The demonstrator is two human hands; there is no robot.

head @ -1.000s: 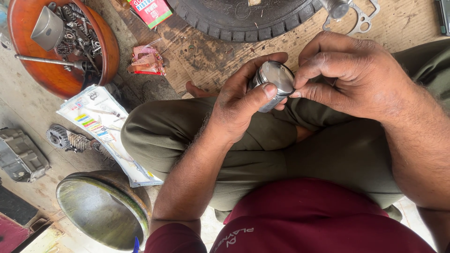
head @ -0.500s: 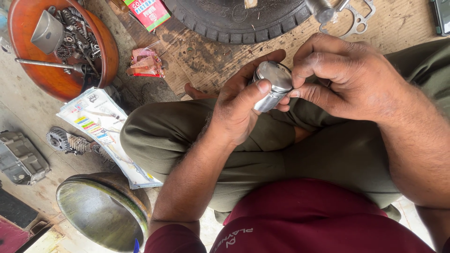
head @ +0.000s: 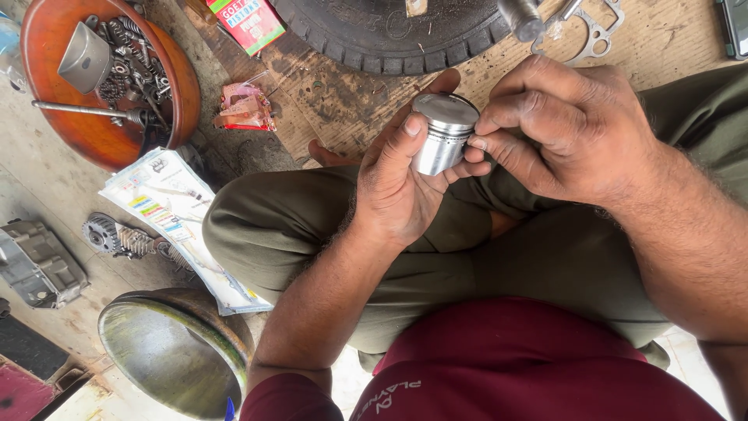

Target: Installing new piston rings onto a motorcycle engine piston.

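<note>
I sit cross-legged and hold a shiny silver piston (head: 441, 132) above my knees. My left hand (head: 401, 183) cups it from below, thumb up along its side. My right hand (head: 565, 129) comes in from the right, its fingertips pinched at the grooved rim of the piston near the crown. Whether a thin ring is between those fingertips is too small to tell.
A black tyre (head: 389, 31) lies just beyond my hands. At the far left, a round reddish bowl (head: 74, 125) holds springs, bolts and metal parts. A printed leaflet (head: 175, 214), a gear (head: 105, 232), a grey metal casing (head: 35, 265) and a greenish metal bowl (head: 171, 351) lie at left.
Both hands and the piston stay almost in place; the piston has tilted slightly and my right fingertips have shifted along its rim.
</note>
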